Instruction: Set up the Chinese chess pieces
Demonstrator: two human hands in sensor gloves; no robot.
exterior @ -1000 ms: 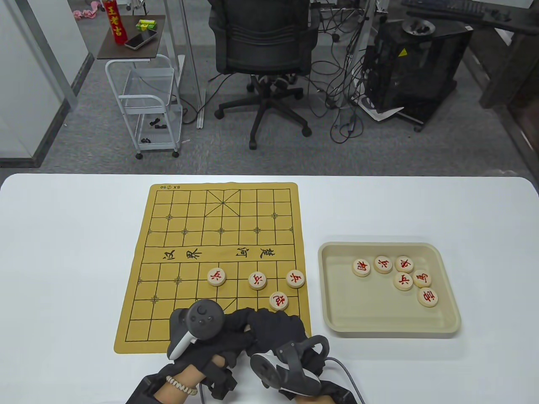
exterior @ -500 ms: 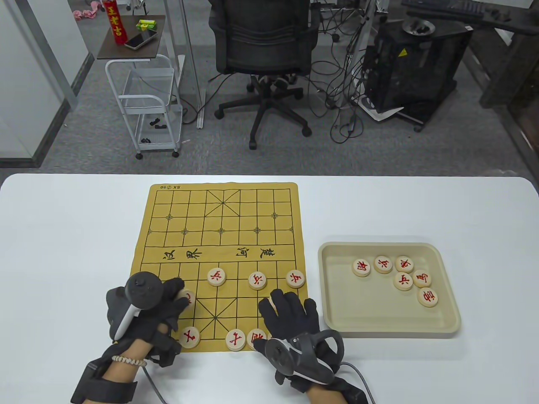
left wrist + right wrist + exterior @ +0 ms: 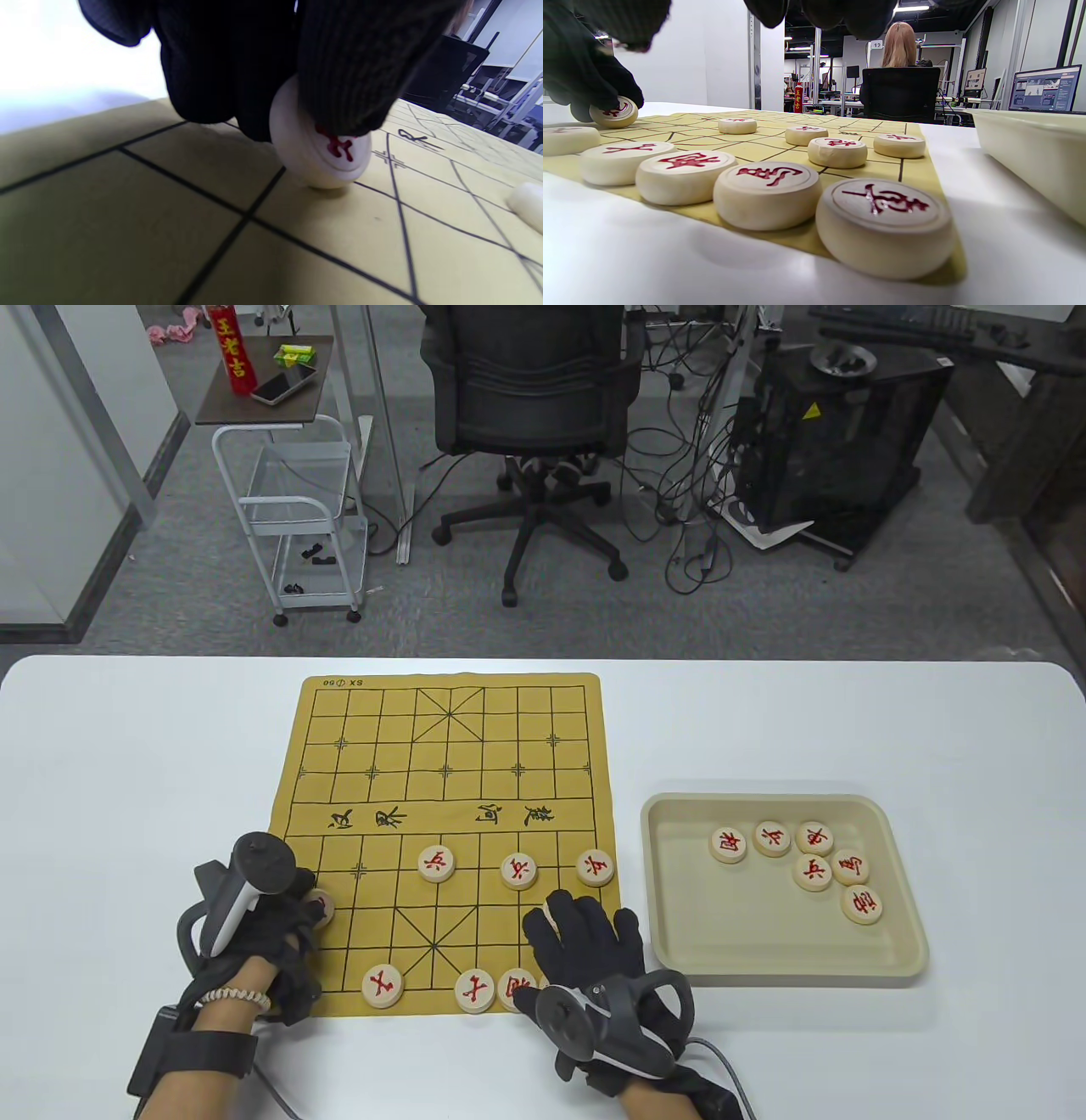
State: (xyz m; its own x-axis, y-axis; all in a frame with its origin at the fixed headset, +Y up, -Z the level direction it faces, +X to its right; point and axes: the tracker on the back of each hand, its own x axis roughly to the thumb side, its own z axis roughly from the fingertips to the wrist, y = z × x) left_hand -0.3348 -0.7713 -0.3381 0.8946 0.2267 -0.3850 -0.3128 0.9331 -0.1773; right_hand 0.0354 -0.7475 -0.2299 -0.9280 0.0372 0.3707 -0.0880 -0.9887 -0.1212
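A tan chess board (image 3: 441, 780) lies on the white table. My left hand (image 3: 312, 909) pinches a red-lettered piece (image 3: 322, 906) at the board's near left. In the left wrist view the piece (image 3: 326, 161) is tilted, with its lower edge on the board (image 3: 127, 203). My right hand (image 3: 585, 937) hovers open with fingers spread over the near right corner, holding nothing. Three pieces (image 3: 519, 871) stand in a row near the river. Several more (image 3: 475, 990) line the near edge; they show up close in the right wrist view (image 3: 767, 192).
A beige tray (image 3: 764, 937) to the right of the board holds several red-lettered pieces (image 3: 813, 872). Its wall (image 3: 1026, 156) stands close on the right in the right wrist view. An office chair and cables are beyond the table's far edge.
Both hands were together over the near edge, then parted. The left hand has carried its piece leftward along the board. The right hand has barely moved in the last half second.
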